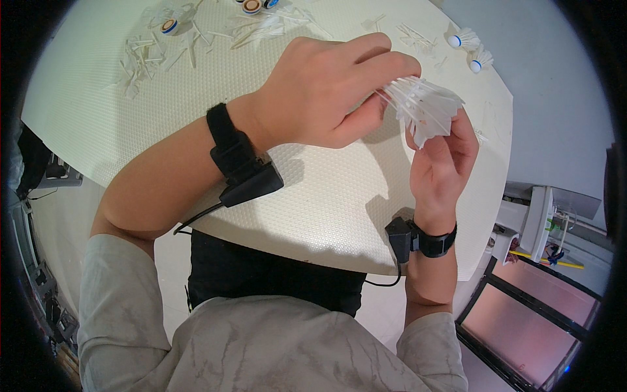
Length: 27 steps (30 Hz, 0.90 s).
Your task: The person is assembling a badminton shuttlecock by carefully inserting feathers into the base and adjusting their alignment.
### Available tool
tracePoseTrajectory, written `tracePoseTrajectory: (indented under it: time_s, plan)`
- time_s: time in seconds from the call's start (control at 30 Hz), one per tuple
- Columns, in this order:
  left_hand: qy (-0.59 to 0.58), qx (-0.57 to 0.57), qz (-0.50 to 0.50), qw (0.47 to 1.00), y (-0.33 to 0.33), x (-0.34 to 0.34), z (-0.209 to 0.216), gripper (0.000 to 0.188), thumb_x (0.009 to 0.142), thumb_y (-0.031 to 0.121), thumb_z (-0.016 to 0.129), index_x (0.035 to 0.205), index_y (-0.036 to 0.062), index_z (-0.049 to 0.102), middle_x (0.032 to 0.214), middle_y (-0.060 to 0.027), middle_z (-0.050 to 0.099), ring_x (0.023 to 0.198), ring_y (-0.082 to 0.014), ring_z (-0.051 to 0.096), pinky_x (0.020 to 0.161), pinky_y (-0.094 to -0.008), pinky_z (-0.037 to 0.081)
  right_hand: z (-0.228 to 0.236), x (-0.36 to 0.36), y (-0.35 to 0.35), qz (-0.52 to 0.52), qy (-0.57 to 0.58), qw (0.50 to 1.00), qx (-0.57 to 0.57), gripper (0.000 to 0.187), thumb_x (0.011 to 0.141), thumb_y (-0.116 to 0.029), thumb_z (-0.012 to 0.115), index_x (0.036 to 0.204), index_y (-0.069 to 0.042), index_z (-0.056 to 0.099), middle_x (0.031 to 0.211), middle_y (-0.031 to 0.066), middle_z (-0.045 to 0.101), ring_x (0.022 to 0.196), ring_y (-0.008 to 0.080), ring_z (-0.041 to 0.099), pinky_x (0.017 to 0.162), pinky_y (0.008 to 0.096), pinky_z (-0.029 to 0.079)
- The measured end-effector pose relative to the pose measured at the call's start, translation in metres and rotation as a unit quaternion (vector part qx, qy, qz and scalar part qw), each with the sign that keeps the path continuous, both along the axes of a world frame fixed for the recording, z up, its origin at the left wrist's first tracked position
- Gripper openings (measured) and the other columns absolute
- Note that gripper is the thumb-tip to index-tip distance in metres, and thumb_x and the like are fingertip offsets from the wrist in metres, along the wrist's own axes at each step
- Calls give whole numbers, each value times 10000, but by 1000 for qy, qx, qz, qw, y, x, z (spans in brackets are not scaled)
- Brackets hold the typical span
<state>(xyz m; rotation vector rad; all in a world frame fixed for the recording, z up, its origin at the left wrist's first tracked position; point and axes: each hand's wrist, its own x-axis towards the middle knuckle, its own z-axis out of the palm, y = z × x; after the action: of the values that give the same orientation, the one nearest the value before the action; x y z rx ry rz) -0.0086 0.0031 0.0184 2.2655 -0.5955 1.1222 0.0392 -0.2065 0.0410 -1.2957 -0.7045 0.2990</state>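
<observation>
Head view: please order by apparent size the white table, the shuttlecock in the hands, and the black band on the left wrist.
1. White table, by far the largest.
2. Shuttlecock, held by the left hand and the right hand.
3. Black band, though it looks nearly as large as the shuttlecock, so that ranking is unsure.

Head camera looks steeply down, close above the white table (326, 202).

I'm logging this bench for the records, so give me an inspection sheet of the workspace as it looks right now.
Surface: white textured table, rounded edge.
Job's things: white feather shuttlecock, held between both hands.
Clutter: loose feather pieces far left; two whole shuttlecocks far right; cork bases at far edge.
Grippers: left hand pinches the feathers; right hand supports from below.
Cables: black cord from left wrist device; another at right wrist.
Surroundings: grey floor, equipment at right.
</observation>
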Motion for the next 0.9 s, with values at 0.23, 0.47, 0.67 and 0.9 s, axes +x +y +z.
tracePoseTrajectory:
  time_s: [0.23,0.47,0.67,0.9]
  plan:
    - [3,2,1,1000,0,2,-2,385,806,117,583,1184,73,645,924,-73,637,588,-182,583,497,-275,457,0,-2,2,2,-14,1000,14,162,881,35,637,1041,11,618,1059,53,613,951,132,586,855,251,460]
    - [6,-6,7,1000,1,2,-5,377,842,124,579,1213,69,626,914,-84,650,609,-197,611,520,-282,478,-1,9,1,45,-28,997,61,118,942,-62,612,1042,-1,620,975,49,568,730,87,453,631,222,358]
    - [127,-76,2,989,-2,-1,-3,390,925,155,583,1300,63,532,800,-94,643,569,-218,605,519,-295,457,0,22,-3,14,-14,996,88,111,977,-78,544,1015,-3,616,880,36,541,652,76,398,564,227,285]
    - [141,-62,-10,988,-2,1,-5,344,969,220,590,1267,57,541,741,-97,630,566,-215,608,516,-307,438,-2,15,3,-38,-3,999,-8,57,959,-20,572,967,7,621,879,19,578,656,52,395,564,215,273]
